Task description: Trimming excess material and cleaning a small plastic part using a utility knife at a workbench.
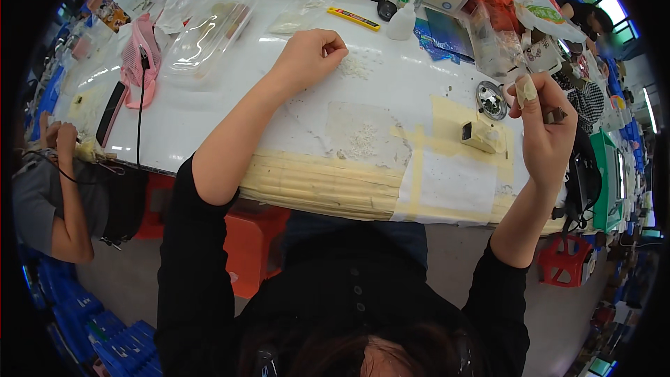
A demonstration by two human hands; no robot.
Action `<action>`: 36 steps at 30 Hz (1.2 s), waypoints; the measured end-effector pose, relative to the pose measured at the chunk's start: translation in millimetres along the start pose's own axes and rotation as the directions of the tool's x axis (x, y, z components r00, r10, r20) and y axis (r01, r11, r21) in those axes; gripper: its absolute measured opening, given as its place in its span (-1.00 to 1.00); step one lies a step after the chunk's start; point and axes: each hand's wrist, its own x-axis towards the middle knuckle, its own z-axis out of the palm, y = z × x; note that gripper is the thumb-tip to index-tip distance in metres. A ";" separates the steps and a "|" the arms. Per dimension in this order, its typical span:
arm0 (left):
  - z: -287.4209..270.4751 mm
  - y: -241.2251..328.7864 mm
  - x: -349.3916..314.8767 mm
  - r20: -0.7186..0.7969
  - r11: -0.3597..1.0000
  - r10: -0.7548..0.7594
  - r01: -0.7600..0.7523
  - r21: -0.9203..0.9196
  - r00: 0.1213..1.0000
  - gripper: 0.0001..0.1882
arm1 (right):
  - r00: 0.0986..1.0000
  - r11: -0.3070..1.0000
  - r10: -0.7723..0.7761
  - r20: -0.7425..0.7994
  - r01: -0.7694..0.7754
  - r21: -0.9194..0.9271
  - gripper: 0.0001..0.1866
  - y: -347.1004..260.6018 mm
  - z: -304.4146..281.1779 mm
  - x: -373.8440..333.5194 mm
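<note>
My left hand [310, 59] is over the far middle of the white table [181, 112], fingers curled into a pinch. Whatever is between its fingertips is too small to make out. Right beside it lies a scatter of tiny white pieces [358, 66]. A second heap of tiny white pieces [361, 141] rests nearer, on a clear sheet [338, 117]. My right hand [548, 126] is raised at the right, fingers bent together, with pale tape [526, 89] at a fingertip; anything pinched there is hidden. Close to it are a round metal dish [491, 100] holding small dark bits and a small tan block [481, 137].
A yellow utility knife [354, 19], a white squeeze bottle [401, 23] and a car key [386, 7] lie along the back. To the left are a clear plastic container [209, 38], a pink mesh pouch [139, 56] and a black cable [141, 112]. Another person's arm [73, 188] is at far left.
</note>
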 end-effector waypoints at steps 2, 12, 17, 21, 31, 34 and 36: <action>1.8 -0.9 0.0 -0.015 1.000 0.026 -0.025 0.016 1.000 -0.79 | 0.999 0.999 0.040 -0.036 -0.039 0.027 -0.80 1.7 4.0 -5.7; -38.3 23.1 -28.6 -0.420 0.986 0.146 -0.167 -0.014 0.896 -0.84 | 0.994 0.997 0.073 -0.082 -0.071 0.033 -0.79 17.3 -0.1 -14.8; -59.0 53.3 -157.2 -0.841 0.980 0.072 -0.194 -0.040 0.536 -0.74 | 0.979 0.993 0.113 -0.169 -0.118 -0.021 -0.80 26.4 -30.7 -39.1; 4.5 28.0 -301.8 -0.671 0.993 -0.114 0.067 -0.096 0.732 -0.79 | 0.961 0.988 0.149 -0.233 -0.154 -0.005 -0.80 27.1 -40.1 -58.7; 119.3 -88.6 -443.4 0.219 0.240 -0.898 0.841 -0.485 0.382 -0.79 | 0.969 0.989 0.139 -0.206 -0.147 -0.027 -0.81 20.3 -50.5 -59.4; 127.4 -103.2 -416.9 0.260 0.204 -0.893 0.846 -0.492 0.367 -0.78 | 0.970 0.994 0.107 -0.219 -0.112 -0.010 -0.78 20.3 -53.7 -49.4; 133.5 -113.3 -386.7 0.297 0.195 -0.878 0.846 -0.496 0.376 -0.77 | 0.971 0.995 0.097 -0.217 -0.101 -0.005 -0.76 24.8 -56.8 -43.9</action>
